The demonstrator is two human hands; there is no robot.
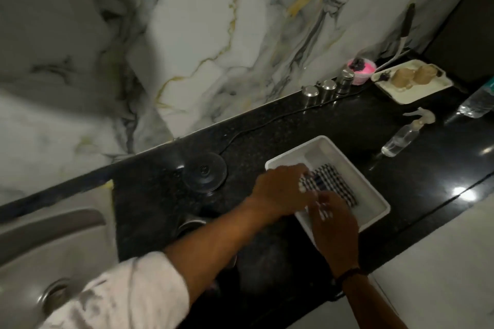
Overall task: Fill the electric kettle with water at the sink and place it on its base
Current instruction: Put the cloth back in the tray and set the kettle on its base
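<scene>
The round black kettle base (204, 172) sits on the black counter (149, 195), its cord running back along the wall. Just in front of it, a round metal rim on a dark body (190, 224) shows under my left forearm; it looks like the kettle, mostly hidden. The steel sink (50, 246) with its drain lies at the left. My left hand (279, 191) has its fingertips bent over the left edge of a checkered cloth (332, 181) in a white tray (374, 203). My right hand (334, 224) lies over the cloth's near edge, and its grip is hidden.
A clear spray bottle (401, 137) lies right of the tray. Three steel canisters (327, 88), a pink tub (361, 68) and a cream tray with two brown cups (427, 85) stand at the back right. A plastic water bottle (478, 101) is at the right edge. A marble wall backs the counter.
</scene>
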